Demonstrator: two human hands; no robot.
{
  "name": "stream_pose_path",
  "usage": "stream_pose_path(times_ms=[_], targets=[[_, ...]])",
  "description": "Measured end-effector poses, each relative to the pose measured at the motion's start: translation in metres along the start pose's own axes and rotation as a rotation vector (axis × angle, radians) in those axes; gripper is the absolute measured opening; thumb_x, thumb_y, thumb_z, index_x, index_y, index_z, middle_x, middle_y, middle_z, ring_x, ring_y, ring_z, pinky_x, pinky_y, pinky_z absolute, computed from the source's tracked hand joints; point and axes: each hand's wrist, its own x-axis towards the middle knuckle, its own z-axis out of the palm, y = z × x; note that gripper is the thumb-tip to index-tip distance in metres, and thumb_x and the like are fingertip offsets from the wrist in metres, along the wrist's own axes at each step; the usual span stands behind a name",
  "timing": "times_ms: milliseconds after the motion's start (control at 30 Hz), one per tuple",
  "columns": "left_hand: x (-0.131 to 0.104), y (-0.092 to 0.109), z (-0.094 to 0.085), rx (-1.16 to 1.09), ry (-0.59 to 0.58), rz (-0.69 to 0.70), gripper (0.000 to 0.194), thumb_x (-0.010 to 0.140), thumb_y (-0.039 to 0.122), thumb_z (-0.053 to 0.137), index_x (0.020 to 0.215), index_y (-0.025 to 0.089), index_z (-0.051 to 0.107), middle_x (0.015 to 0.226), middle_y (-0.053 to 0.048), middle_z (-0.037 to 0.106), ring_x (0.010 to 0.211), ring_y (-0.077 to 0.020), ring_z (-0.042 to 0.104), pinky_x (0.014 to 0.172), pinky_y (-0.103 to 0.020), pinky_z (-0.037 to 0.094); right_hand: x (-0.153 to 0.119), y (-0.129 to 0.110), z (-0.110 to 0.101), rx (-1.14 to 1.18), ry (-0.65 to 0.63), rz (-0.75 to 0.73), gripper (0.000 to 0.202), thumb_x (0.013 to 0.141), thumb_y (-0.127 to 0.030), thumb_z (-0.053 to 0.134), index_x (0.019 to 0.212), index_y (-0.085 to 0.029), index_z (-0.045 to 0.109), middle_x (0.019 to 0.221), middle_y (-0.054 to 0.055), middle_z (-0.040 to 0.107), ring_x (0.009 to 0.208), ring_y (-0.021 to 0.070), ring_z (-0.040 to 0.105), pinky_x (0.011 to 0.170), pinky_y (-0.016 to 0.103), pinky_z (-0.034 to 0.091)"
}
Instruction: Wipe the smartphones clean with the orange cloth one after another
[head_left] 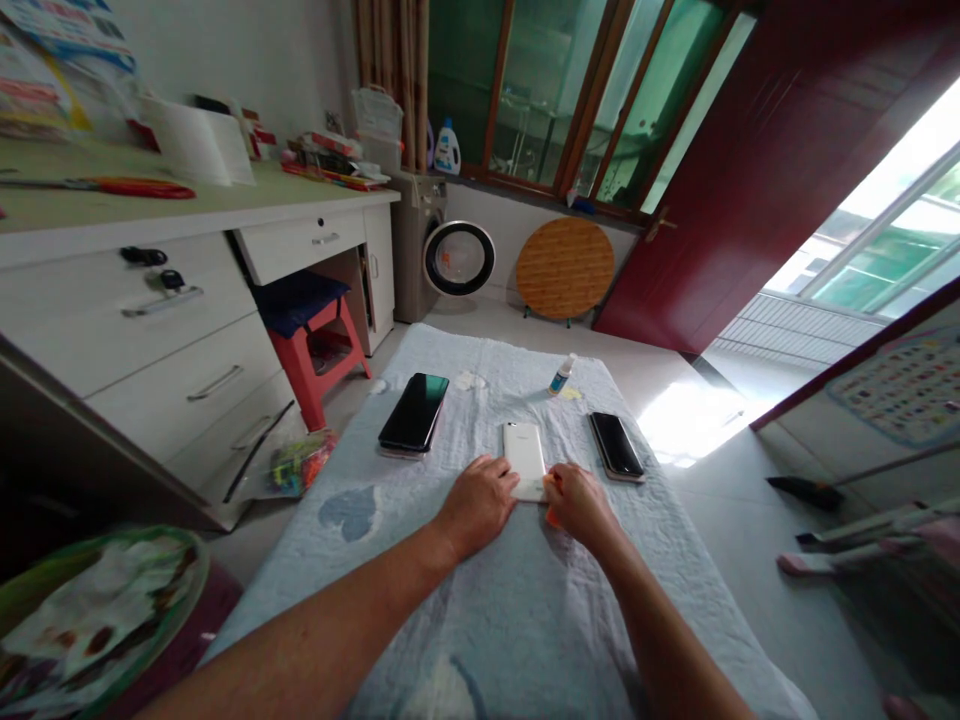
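A white phone point(523, 452) lies back side up on the light blue cloth point(517, 610) covering the table. My left hand point(480, 498) rests against its left edge, fingers together on the phone's lower left side. At the lower right corner, my right hand point(579, 502) is closed round a small orange cloth point(553, 514), which touches the phone. To the left lies a large black phone point(415, 412), and to the right another dark phone point(616, 445). A small spray bottle point(562, 374) stands upright beyond the white phone.
A desk with drawers point(217, 380) runs along the left, with a red stool point(319, 350) beneath it. A waste bin point(196, 580) stands at the lower left. Beyond the table are a washing machine point(420, 250) with its door open and a round wooden tabletop point(565, 268).
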Motion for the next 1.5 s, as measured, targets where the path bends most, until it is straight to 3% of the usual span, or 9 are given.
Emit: stream_pose_path(times_ms=[300,467,867,1067,1200,1367,1500], targets=[[-0.001,-0.001,0.002,-0.027,-0.008,-0.024,0.02,0.085,0.024,0.061,0.104,0.019,0.063,0.106,-0.007,0.062,0.102,-0.022,0.057,0.096,-0.036,0.042,-0.024,0.002,-0.001,0.11,0.04,-0.062,0.017,0.088,-0.016,0.047,0.08,-0.016,0.062,0.08,0.003,0.06,0.071,0.0123,0.053,0.065,0.022,0.032],[-0.001,-0.002,0.002,-0.031,-0.01,-0.023,0.018,0.086,0.024,0.059,0.102,0.019,0.064,0.104,-0.006,0.062,0.101,-0.0219,0.057,0.094,-0.036,0.044,-0.003,0.005,0.004,0.145,0.041,-0.115,0.018,0.089,-0.02,0.049,0.08,-0.018,0.065,0.08,0.001,0.057,0.072,0.0114,0.053,0.064,0.022,0.032],[-0.001,-0.006,0.0,-0.07,-0.015,-0.012,0.018,0.085,0.024,0.061,0.102,0.018,0.064,0.106,-0.007,0.064,0.102,-0.0227,0.058,0.094,-0.036,0.043,0.084,-0.004,0.015,0.088,0.132,-0.141,0.024,0.09,-0.021,0.049,0.082,-0.018,0.072,0.083,0.003,0.057,0.077,0.0122,0.054,0.072,0.021,0.036],[0.0,-0.006,-0.001,-0.072,-0.011,-0.018,0.016,0.084,0.025,0.062,0.098,0.018,0.064,0.103,-0.007,0.065,0.1,-0.0234,0.058,0.092,-0.036,0.043,0.08,-0.022,0.023,0.065,0.138,-0.249,0.027,0.092,-0.021,0.047,0.083,-0.019,0.072,0.087,0.004,0.059,0.081,0.0127,0.054,0.075,0.021,0.037],[-0.001,-0.004,-0.003,-0.057,-0.012,-0.022,0.014,0.083,0.025,0.062,0.095,0.017,0.063,0.101,-0.006,0.066,0.099,-0.0238,0.058,0.091,-0.037,0.043,0.073,-0.019,0.026,0.081,0.106,-0.344,0.026,0.093,-0.023,0.048,0.087,-0.02,0.072,0.088,0.003,0.059,0.083,0.0127,0.054,0.077,0.021,0.038],[-0.001,-0.003,-0.005,-0.032,-0.021,-0.023,0.012,0.084,0.025,0.062,0.093,0.018,0.064,0.101,-0.007,0.066,0.1,-0.0236,0.059,0.092,-0.037,0.043,0.085,-0.007,0.022,0.073,0.113,-0.257,0.026,0.093,-0.023,0.048,0.092,-0.019,0.073,0.089,0.004,0.059,0.083,0.0128,0.055,0.077,0.021,0.038],[-0.001,-0.004,-0.003,-0.021,-0.015,-0.017,0.012,0.084,0.026,0.063,0.092,0.018,0.064,0.101,-0.007,0.065,0.1,-0.0235,0.059,0.092,-0.037,0.044,0.097,-0.012,0.022,0.064,0.108,-0.261,0.025,0.091,-0.021,0.049,0.094,-0.019,0.074,0.09,0.005,0.06,0.083,0.0131,0.055,0.078,0.021,0.038]])
